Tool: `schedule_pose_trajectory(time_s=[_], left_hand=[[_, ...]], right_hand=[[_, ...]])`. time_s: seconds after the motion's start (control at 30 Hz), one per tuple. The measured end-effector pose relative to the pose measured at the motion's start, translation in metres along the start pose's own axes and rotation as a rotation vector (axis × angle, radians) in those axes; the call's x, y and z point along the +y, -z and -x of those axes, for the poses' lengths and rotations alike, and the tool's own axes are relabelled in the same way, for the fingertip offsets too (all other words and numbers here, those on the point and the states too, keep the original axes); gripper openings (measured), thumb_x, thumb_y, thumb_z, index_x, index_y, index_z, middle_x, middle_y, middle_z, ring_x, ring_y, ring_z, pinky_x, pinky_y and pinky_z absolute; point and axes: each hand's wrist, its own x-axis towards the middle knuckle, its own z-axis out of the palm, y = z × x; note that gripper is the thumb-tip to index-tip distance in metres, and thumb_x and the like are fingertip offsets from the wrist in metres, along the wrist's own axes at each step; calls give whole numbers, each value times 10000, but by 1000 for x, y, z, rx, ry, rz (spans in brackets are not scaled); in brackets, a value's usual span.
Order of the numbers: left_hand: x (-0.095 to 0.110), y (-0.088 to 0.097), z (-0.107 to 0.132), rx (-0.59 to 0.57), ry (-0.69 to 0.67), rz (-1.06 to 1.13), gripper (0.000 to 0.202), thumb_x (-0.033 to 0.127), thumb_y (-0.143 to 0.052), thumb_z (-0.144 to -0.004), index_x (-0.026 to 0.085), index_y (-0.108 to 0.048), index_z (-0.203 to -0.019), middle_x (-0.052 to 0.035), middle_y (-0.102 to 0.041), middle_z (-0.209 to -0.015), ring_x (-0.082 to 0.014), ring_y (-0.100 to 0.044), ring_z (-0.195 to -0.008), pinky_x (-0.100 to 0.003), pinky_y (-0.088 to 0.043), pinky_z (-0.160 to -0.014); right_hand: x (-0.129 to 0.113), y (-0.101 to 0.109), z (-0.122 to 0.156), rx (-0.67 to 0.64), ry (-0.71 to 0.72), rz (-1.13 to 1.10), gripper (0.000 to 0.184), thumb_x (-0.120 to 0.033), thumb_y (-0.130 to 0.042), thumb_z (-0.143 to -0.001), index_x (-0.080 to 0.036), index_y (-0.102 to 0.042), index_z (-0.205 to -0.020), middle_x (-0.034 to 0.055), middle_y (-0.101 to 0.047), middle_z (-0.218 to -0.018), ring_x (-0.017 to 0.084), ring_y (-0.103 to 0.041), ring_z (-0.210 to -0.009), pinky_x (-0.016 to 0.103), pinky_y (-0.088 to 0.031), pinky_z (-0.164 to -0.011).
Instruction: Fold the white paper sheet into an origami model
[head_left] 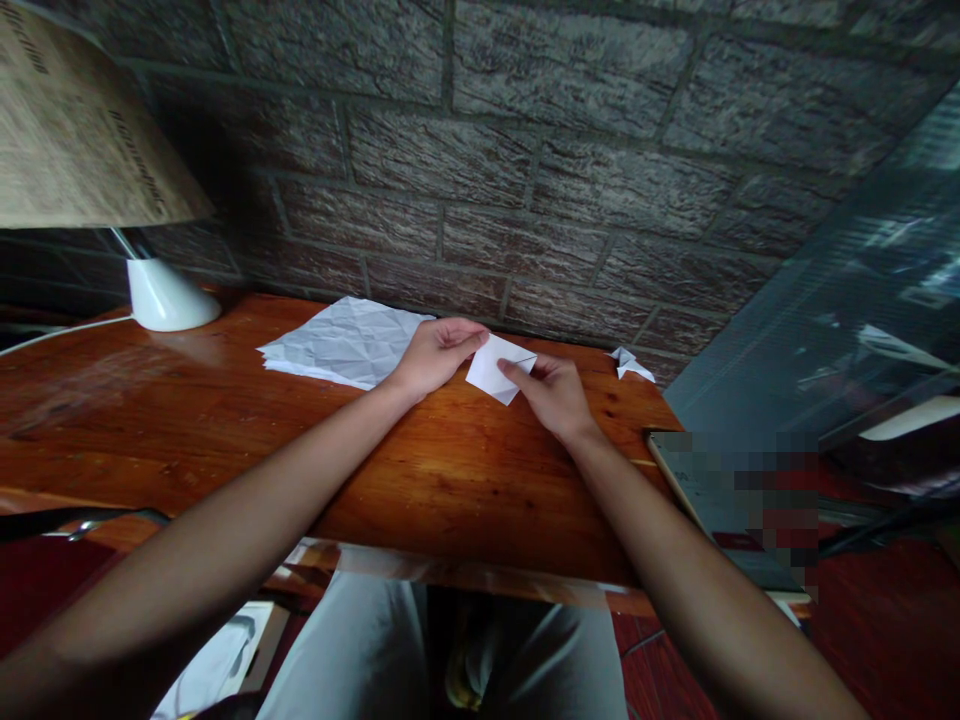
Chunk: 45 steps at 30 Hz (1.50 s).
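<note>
A small white folded paper (495, 372) is held between both hands, a little above the wooden table. My left hand (439, 355) pinches its upper left corner between thumb and fingers. On the other side, my right hand (553, 392) grips the right edge, with the thumb lying on the paper's face and the fingers behind it. Left of my left hand lies a stack of creased white paper sheets (345, 340), partly covered by that hand. A small folded paper piece (631, 365) rests at the table's far right corner, beyond my right hand.
A lamp with a white base (169, 295) and printed shade (82, 130) stands at the left of the wooden table (450, 480). A brick wall (487, 180) rises behind it. A dark flat panel (712, 500) is by the right edge, near a glass surface (810, 300).
</note>
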Motion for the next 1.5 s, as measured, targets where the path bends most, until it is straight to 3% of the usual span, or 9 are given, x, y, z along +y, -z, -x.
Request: schedule_pose_trajectory(time_s=[0.13, 0.33, 0.47, 0.67, 0.9, 1.03, 1.17, 1.27, 1.5], left_hand=[[8, 12, -4, -105, -5, -161, 271, 413, -824, -743, 161, -773, -830, -56, -752, -805, -161, -657, -743, -301, -523, -751], [9, 20, -4, -261, 100, -144, 295, 428, -847, -721, 160, -787, -828, -85, -748, -798, -166, -680, -766, -282, -521, -722], [5, 20, -4, -275, 102, -137, 341, 452, -860, -698, 160, -788, -858, -88, -756, -813, -173, -692, -784, -293, -527, -735], [4, 19, -5, -248, 31, -165, 262, 366, -852, -679, 159, -791, -829, -71, -762, -789, -159, -671, -742, -290, -519, -722], [8, 18, -1, -291, 111, -139, 278, 252, -847, -618, 165, -800, -878, -77, -792, -888, -165, -684, -765, -284, -514, -720], [10, 18, 2, -361, 162, -214, 260, 376, -835, -695, 179, -801, -861, -75, -777, -834, -146, -647, -679, -255, -474, -624], [12, 21, 2, -411, 191, -306, 366, 534, -758, -784, 175, -763, -711, -63, -704, -656, -125, -588, -575, -221, -396, -518], [16, 26, 2, -477, 217, -319, 382, 551, -765, -771, 176, -770, -694, -61, -681, -602, -121, -557, -533, -215, -366, -481], [24, 36, 1, -701, 336, -288, 269, 443, -810, -735, 177, -821, -771, -118, -780, -766, -107, -553, -536, -201, -341, -462]], right_hand=[[-2, 1, -1, -49, -36, -51, 398, -537, -831, -693, -178, -808, -864, 66, -800, -899, 199, -687, -762, 339, -534, -753], [-6, 10, -5, -112, -95, -142, 460, -541, -842, -672, -177, -817, -951, 56, -800, -895, 179, -668, -732, 311, -515, -712], [-5, 14, -6, -133, -107, -169, 406, -518, -857, -665, -175, -813, -878, 51, -794, -883, 160, -655, -716, 298, -498, -710], [-2, 12, -6, -152, -100, -154, 430, -543, -843, -676, -173, -809, -893, 63, -788, -858, 183, -671, -736, 317, -508, -715], [-3, 13, -6, -175, -55, -90, 415, -548, -829, -693, -174, -807, -871, 48, -781, -841, 165, -648, -711, 292, -485, -686], [-3, 13, -5, -199, -34, -27, 444, -575, -804, -710, -168, -809, -887, 35, -766, -795, 157, -624, -674, 279, -462, -637], [-3, 14, -5, -237, -30, -41, 442, -572, -797, -723, -163, -806, -889, 38, -765, -814, 150, -622, -678, 264, -456, -616], [-3, 16, -5, -279, -31, -58, 429, -558, -809, -717, -160, -803, -875, 36, -764, -823, 146, -621, -688, 254, -458, -609], [-5, 17, -4, -363, -74, -39, 457, -576, -823, -685, -146, -782, -833, 24, -742, -731, 135, -605, -632, 250, -438, -583]])
